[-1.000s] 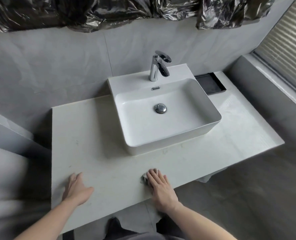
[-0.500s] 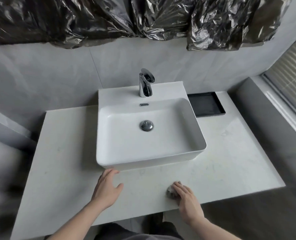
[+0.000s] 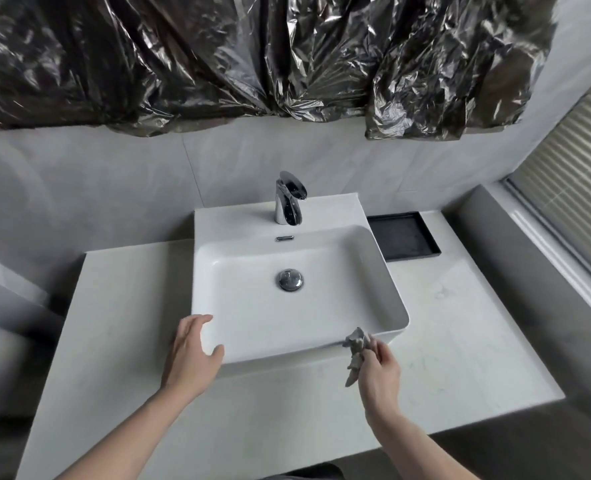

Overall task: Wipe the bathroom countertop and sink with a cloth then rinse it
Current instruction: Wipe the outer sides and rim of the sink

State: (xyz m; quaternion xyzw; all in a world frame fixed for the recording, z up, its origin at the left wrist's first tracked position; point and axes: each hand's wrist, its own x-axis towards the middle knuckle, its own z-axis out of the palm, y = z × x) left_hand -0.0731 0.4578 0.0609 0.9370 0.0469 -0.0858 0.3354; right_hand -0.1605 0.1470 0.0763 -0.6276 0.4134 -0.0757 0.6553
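Grey cloth [image 3: 355, 344] pinched in right hand [image 3: 379, 370], left hand [image 3: 192, 355] spread at sink [image 3: 396, 306] corner

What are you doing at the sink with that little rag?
A person is cleaning a bathroom counter. The right hand pinches a small grey cloth, held up off the counter by the front right corner of the white sink. The left hand is open at the sink's front left corner. The tap is not running, and the basin looks dry.
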